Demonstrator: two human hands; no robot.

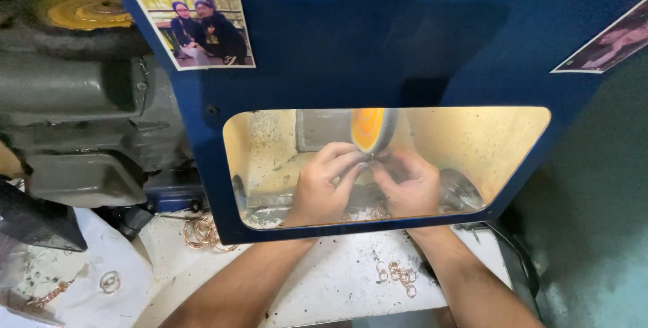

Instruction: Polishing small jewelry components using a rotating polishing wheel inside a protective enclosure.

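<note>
Small piece pinched between left hand and right hand at the buffing wheel: hidden by fingertips, kind not readable. Wheel's upper half masked by blue guard panel. Photo print at 2 o'clock cut by frame edge; both forearms cut at 6 o'clock.

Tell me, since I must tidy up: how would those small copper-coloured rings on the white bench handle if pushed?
The small rings look thin and light, so they would likely scatter. Round, they might roll if tipped on edge. Some overlap, so they may drag together.

Jewellery workshop: polishing wheel, loose copper rings.
</note>
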